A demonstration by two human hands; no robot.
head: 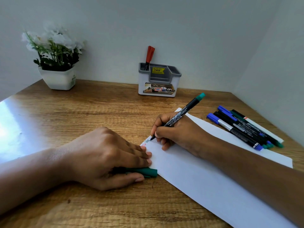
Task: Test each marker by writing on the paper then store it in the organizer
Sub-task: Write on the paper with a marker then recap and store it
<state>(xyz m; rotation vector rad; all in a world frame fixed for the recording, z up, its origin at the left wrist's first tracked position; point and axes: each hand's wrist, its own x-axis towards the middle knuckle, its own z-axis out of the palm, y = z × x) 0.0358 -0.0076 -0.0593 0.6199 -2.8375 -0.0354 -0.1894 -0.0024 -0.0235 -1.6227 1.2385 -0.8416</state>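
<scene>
**Currently: second marker under test, one stored**

Head view: the right hand (177, 130) is closed in a writing grip on the green marker (178, 117), tip touching the paper (205, 178) at its far left corner. The left hand (105, 155), curled, pins the paper's edge and holds the green cap (146, 172). One red marker (149, 57) stands in the organizer (158, 83) at the far tabletop (82, 112). Judged early: the marker pile (245, 127), far right, remains untested. The written words are too small to read; the pile's count is unclear.
</scene>
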